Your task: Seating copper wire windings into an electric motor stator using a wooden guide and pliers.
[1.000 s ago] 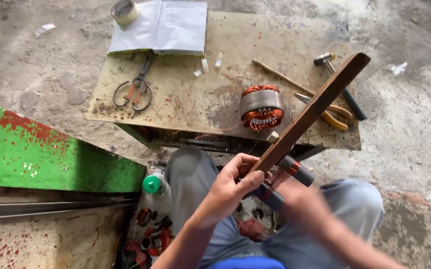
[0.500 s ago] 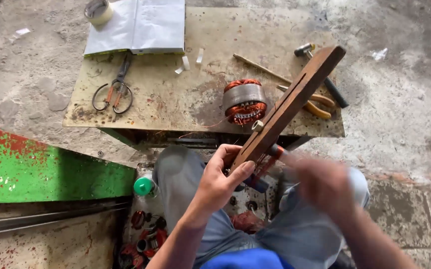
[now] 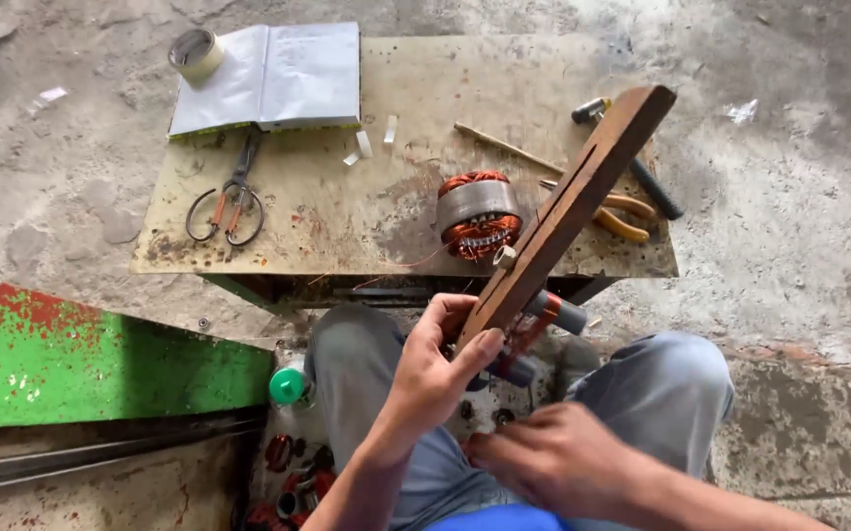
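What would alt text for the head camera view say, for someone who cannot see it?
A seated person's left hand grips a long slotted wooden bar slanting up over a low worktable, while the right hand rests near the lap. On the table lie a copper-wound motor stator, scissors, an open book, a tape roll, pliers and a hammer.

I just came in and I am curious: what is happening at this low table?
A seated person grips a long slotted brown wooden bar near its lower end with the left hand; the bar slants up over the low, worn table. The right hand rests lower, by the lap. On the table lie a copper-wound motor stator, scissors, an open book, a tape roll and a hammer.
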